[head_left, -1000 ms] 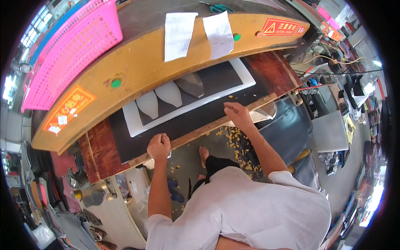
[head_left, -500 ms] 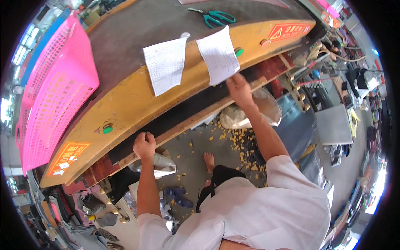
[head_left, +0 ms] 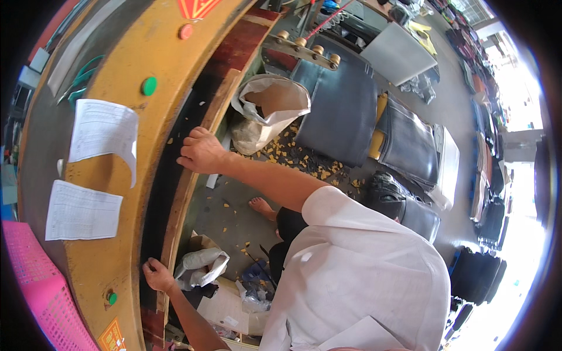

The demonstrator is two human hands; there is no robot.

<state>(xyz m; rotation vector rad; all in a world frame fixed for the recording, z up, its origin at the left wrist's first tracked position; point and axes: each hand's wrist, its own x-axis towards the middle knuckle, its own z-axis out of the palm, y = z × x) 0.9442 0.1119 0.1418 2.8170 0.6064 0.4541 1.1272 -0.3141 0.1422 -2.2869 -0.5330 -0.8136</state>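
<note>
My left hand (head_left: 157, 275) rests at the near edge of a long black surface (head_left: 157, 205) beneath a yellow machine beam (head_left: 132, 193). Its fingers are curled and pinched together; what lies in them, if anything, is hidden. Farther up the same strip, my right hand (head_left: 202, 151) lies over the wooden bar (head_left: 181, 205), fingers bent and close together on the black surface. Two printed paper sheets hang on the beam, an upper sheet (head_left: 105, 131) with a curled corner and a lower sheet (head_left: 85, 210).
Green buttons (head_left: 148, 86) and a red button (head_left: 185, 31) sit on the beam. A pink basket (head_left: 44, 286) stands at lower left; teal-handled scissors (head_left: 82, 79) lie beyond the beam. An open sack (head_left: 269, 105), yellow scraps (head_left: 310, 167) and dark sheets (head_left: 342, 105) are on the floor.
The view has turned to the right, so the beam now runs steeply at the left. My right hand has moved from beside a paper sheet onto the bar and black surface.
</note>
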